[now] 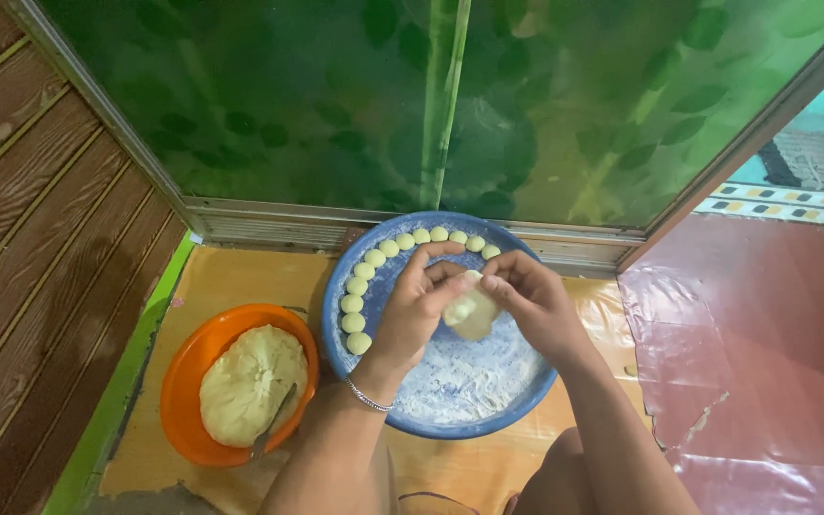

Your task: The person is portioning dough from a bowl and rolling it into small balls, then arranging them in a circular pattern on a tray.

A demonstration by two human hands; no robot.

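Observation:
My left hand point(412, 310) and my right hand point(531, 300) meet over a blue floured plate point(450, 420) and together pinch a pale lump of dough point(472, 313). Several small dough balls point(355, 303) line the plate's left and far rim in an arc. White flour point(464, 377) covers the plate's middle. A thin bracelet point(368, 398) circles my left wrist.
An orange bowl point(183, 381) at the left holds a large mound of dough point(250, 381) with a utensil point(274, 424) stuck in it. Both dishes rest on a yellow-brown mat point(231, 277). A green leaf-patterned panel point(431, 105) stands behind, wooden wall point(30, 219) at left, red floor sheet point(765, 353) at right.

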